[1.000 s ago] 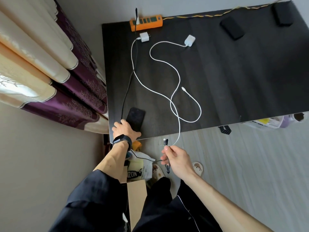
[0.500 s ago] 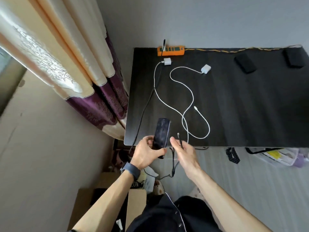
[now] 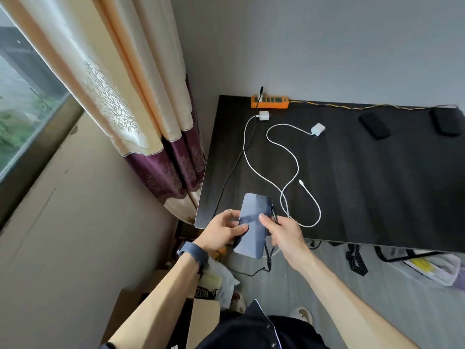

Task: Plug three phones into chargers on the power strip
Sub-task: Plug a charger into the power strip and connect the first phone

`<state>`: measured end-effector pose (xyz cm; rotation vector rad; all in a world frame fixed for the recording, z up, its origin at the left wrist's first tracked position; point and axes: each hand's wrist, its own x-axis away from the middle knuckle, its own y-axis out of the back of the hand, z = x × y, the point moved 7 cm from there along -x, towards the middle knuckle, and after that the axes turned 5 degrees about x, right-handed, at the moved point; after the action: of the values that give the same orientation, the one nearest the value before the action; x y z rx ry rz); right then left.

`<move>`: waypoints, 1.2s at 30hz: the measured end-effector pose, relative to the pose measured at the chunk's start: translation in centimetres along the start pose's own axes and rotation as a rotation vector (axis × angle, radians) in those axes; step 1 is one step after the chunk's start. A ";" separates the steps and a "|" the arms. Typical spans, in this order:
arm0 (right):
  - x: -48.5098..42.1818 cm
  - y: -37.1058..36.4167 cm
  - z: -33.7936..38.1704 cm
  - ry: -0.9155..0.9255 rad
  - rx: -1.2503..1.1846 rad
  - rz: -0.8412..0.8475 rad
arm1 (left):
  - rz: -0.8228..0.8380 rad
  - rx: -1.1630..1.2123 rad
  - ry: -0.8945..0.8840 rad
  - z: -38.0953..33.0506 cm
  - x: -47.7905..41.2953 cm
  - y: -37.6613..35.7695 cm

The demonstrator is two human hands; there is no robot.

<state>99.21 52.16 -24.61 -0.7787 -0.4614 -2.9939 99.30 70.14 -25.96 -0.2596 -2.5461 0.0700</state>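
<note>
at the near edge of the bench (image 3: 377, 197), phone (image 3: 255, 210): held screen up, lower centre
left hand (image 3: 221, 231): fingers curled round the phone's left side
right hand (image 3: 284, 235): grips black cable (image 3: 268, 260) at the phone's right edge, thumb on screen
power strip (image 3: 269, 103): orange, upper centre, far bench edge

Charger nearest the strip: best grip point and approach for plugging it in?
Pinch the charger by its body, across the near and far sides, from above. It lies flat; prongs stick out of its right end and its cable leaves the left end, so keep fingers off both ends.
</note>
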 end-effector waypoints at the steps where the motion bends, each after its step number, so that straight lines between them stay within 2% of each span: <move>1: 0.1 0.1 0.3 0.008 0.006 -0.001 | 0.063 0.074 0.027 0.0 -0.1 -0.3; 4: 0.7 0.6 0.7 0.016 -0.065 -0.010 | 0.132 0.358 0.079 0.2 -0.5 -0.4; 7: 1.8 0.5 1.0 0.041 -0.196 0.064 | 0.030 0.584 0.083 0.3 -1.0 0.6; 13: 3.9 0.5 1.6 0.218 -0.027 0.035 | -0.060 0.826 0.071 -0.6 -1.1 1.0; 21: 4.5 -0.5 1.1 0.257 0.012 0.027 | -0.149 0.858 0.137 -0.8 -1.1 -0.8; 36: 4.2 0.2 1.2 0.258 0.040 -0.065 | -0.104 0.847 0.160 -0.3 -1.7 -1.4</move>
<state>96.09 52.56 -21.49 -0.3725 -0.5416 -3.0727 100.58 68.43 -26.46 0.1931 -2.1410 1.0055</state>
